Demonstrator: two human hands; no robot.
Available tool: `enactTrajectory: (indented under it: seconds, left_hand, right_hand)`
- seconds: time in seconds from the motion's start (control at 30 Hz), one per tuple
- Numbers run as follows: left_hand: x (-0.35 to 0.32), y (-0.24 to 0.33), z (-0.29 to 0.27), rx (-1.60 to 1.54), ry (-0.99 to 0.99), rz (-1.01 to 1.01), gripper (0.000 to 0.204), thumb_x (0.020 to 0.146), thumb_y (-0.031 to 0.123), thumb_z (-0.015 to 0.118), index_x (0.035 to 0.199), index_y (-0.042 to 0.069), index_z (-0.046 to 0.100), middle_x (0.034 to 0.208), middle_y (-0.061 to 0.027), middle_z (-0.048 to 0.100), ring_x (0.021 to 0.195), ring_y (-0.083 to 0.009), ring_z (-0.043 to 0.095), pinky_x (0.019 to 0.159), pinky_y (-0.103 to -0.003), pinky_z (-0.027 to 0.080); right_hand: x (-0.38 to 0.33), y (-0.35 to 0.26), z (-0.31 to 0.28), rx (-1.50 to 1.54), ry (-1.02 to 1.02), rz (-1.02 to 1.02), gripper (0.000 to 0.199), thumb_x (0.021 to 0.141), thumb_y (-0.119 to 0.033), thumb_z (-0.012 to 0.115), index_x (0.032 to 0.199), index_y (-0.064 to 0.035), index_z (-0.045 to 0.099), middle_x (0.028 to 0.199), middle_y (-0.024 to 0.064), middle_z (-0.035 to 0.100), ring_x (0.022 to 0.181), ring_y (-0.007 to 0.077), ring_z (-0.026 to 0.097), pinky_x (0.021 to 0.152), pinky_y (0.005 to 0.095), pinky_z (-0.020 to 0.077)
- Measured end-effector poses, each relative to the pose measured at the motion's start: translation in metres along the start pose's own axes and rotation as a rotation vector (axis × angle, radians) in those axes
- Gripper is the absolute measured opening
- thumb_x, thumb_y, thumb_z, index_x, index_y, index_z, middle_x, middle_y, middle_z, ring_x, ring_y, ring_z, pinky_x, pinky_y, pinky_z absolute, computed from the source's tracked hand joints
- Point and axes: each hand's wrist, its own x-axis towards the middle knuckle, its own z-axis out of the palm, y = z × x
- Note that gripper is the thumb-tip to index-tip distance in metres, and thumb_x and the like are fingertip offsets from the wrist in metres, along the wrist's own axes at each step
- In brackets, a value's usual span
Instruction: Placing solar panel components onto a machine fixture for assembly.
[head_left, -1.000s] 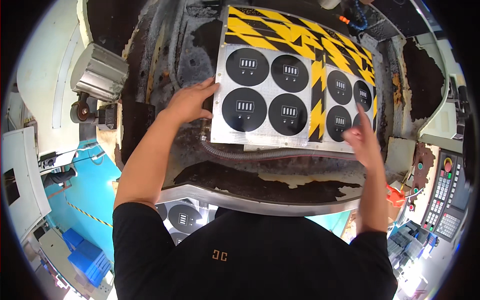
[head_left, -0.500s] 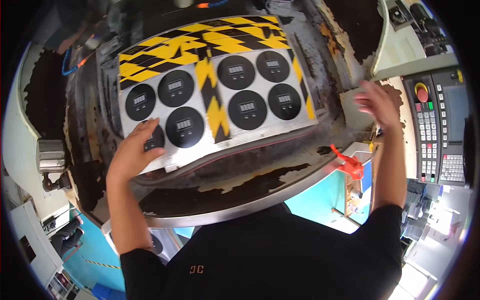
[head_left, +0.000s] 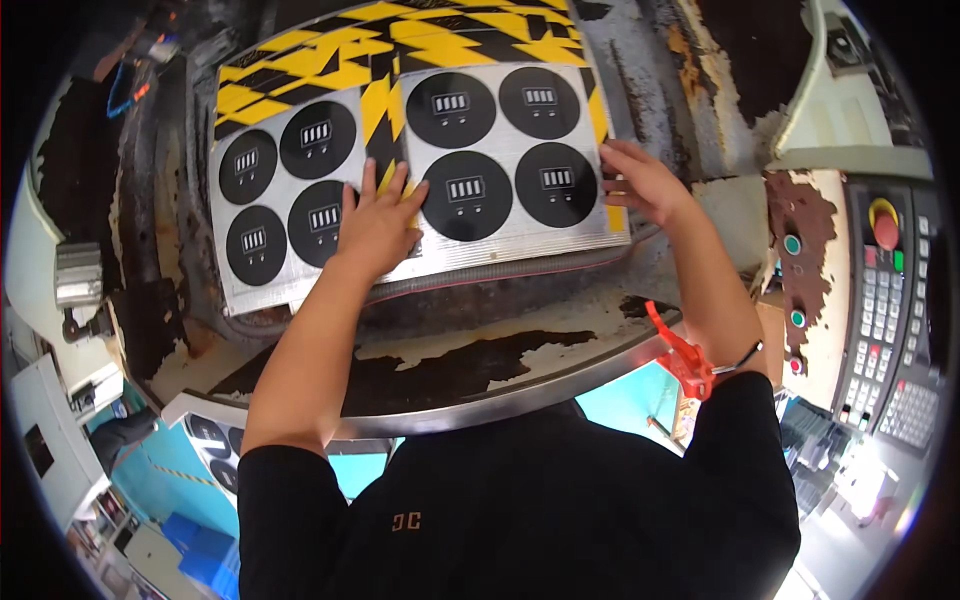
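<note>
A silver metal plate lies in front of me. On it sit several round black discs with pale printed marks, in two groups. Yellow-and-black striped tape crosses the far side, the middle and the right edge. My left hand rests with fingers spread on the front middle of the plate; it partly covers one disc and the lower tape strip. Beside the right edge, my right hand has its fingers stretched out, and the fingertips meet the taped border. Neither hand grips anything.
A red air gun hangs at the front rim, close to my right arm. To the right stands a control panel with keys and a red stop button. A dark hose runs along the plate's front.
My left hand has gone from the front left disc to the plate's middle. My right hand has come left and down to the plate's right edge. The whole view has shifted a little.
</note>
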Motion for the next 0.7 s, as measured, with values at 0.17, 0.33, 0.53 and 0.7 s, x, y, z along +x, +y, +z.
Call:
enactTrajectory:
  seconds: [0.17, 0.33, 0.53, 0.7]
  left_hand:
    - [0.004, -0.002, 0.006, -0.012, -0.028, -0.005, 0.070, 0.084, 0.035, 0.073, 0.148, 0.030, 0.043, 0.161, -0.0051, 0.029, 0.150, -0.0417, 0.016, 0.115, -0.065, 0.021]
    - [0.004, -0.004, 0.008, -0.014, -0.029, -0.007, 0.071, 0.085, 0.037, 0.073, 0.149, 0.032, 0.042, 0.161, -0.0046, 0.028, 0.150, -0.0410, 0.016, 0.116, -0.063, 0.020]
    - [0.000, -0.005, 0.006, -0.010, -0.059, -0.026, 0.072, 0.086, 0.037, 0.072, 0.150, 0.033, 0.039, 0.162, -0.0057, 0.026, 0.150, -0.0401, 0.015, 0.117, -0.062, 0.019]
    - [0.003, -0.001, 0.001, -0.006, -0.092, -0.044, 0.072, 0.086, 0.036, 0.072, 0.150, 0.033, 0.039, 0.163, -0.0055, 0.025, 0.150, -0.0389, 0.016, 0.118, -0.060, 0.019]
  right_hand:
    - [0.004, 0.002, 0.006, 0.026, 0.046, -0.001, 0.062, 0.090, -0.044, 0.070, 0.137, -0.0091, 0.050, 0.119, 0.0083, 0.055, 0.100, 0.0183, 0.058, 0.079, 0.0341, 0.0583]
    - [0.019, 0.004, 0.002, -0.057, -0.013, 0.051, 0.050, 0.087, -0.042, 0.074, 0.122, -0.0107, 0.058, 0.098, -0.0015, 0.059, 0.082, 0.0081, 0.054, 0.073, 0.0251, 0.0477]
    - [-0.005, -0.002, 0.029, -0.239, 0.032, -0.006, 0.068, 0.082, -0.048, 0.074, 0.132, -0.0074, 0.052, 0.106, 0.0020, 0.060, 0.088, 0.0117, 0.053, 0.079, 0.0301, 0.0439]
    - [-0.011, -0.006, 0.036, -0.354, 0.013, -0.045, 0.082, 0.081, -0.052, 0.074, 0.142, -0.0044, 0.045, 0.122, 0.0086, 0.056, 0.102, 0.0188, 0.054, 0.085, 0.0370, 0.0447]
